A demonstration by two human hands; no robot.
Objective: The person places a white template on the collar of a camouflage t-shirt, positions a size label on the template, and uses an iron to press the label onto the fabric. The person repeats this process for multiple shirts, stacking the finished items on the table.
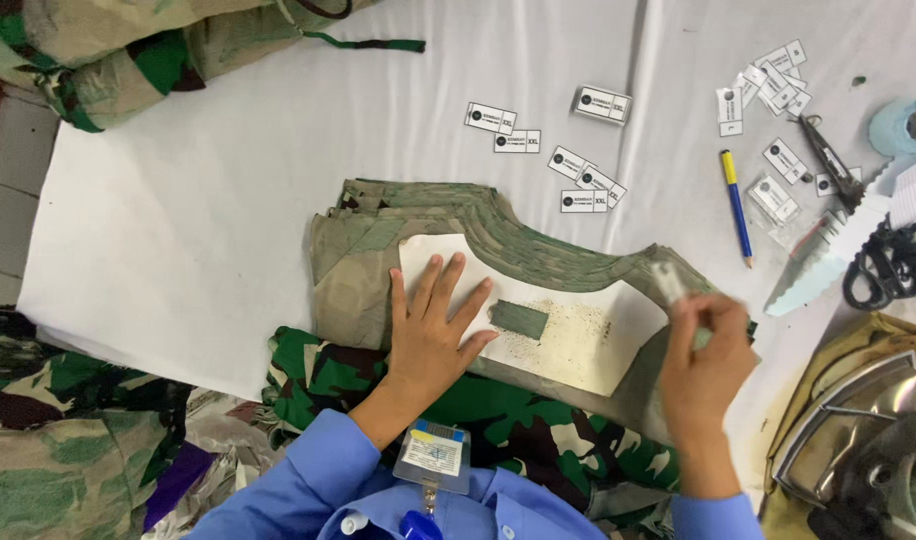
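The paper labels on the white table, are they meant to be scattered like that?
They look untidy: the paper labels lie loose at all angles, with another heap by the blue pencil. The cardboard template is speckled around its slot.

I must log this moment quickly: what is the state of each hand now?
Left hand: open, flat on the white paper template.
Right hand: closed on a small pale piece, too blurred to identify.

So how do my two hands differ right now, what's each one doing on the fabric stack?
The left hand lies flat with fingers spread, pressing on the white paper template atop the stack of camouflage fabric pieces; the right hand is raised and curled, pinching a small pale piece. The left hand looks sharp, the right hand blurred. The left hand is over the template's left end, the right hand at its right end. Both come out of blue sleeves.
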